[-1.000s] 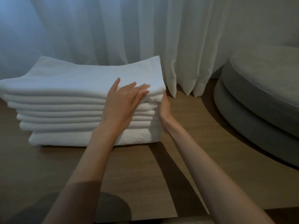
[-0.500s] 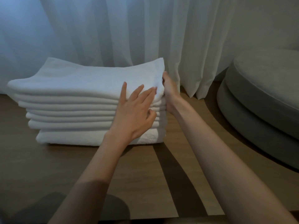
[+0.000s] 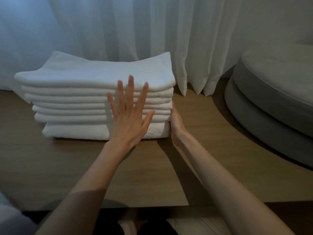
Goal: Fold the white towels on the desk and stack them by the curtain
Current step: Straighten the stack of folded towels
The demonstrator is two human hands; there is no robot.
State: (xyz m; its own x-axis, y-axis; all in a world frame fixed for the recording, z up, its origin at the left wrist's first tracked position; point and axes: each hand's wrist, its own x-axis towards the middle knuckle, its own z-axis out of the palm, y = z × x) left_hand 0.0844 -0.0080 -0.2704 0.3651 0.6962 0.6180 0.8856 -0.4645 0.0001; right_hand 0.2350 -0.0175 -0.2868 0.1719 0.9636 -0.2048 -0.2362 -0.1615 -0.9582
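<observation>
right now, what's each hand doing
Left hand: open, flat against the front of the towel stack.
Right hand: open, pressing its right side.

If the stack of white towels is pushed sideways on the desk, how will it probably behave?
The stack of towels looks soft and layered, so it would likely shear rather than slide as one block. Its upper towels overhang the lower ones on the left, so they may slip off first.

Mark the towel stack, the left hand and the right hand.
towel stack (image 3: 76, 82), head view, top towel's upper face.
left hand (image 3: 130, 119), head view, back of hand.
right hand (image 3: 176, 123), head view, back of hand.
</observation>
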